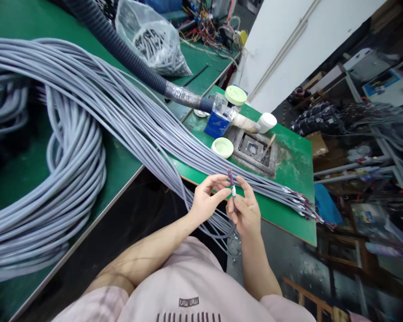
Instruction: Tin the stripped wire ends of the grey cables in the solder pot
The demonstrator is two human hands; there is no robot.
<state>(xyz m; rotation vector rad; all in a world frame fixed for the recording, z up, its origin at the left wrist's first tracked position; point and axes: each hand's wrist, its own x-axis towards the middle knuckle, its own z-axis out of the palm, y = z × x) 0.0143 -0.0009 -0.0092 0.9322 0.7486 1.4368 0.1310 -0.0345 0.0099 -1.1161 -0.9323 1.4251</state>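
My right hand (245, 208) is closed round a grey cable (234, 206) just below its stripped end. A white wrap (234, 190) sits where the grey jacket stops, and thin coloured wires (230, 175) fan upward from it. On the other side of this end is my left hand (210, 197), fingers curved and thumb apart from them, the tips close against the wires and wrap. Whether they touch is hard to tell. Behind both hands, a thick bundle of grey cables (188, 152) runs across the green table, its stripped ends (302, 203) lying at the right.
A ribbed hose (121, 49) reaches over the bundle toward a blue box (217, 124). Around a blackened square pot (253, 150) stand a pale green lid (222, 147) and a white jar (267, 122). Coiled cable (77, 179) fills the left; a plastic bag (154, 42) lies behind.
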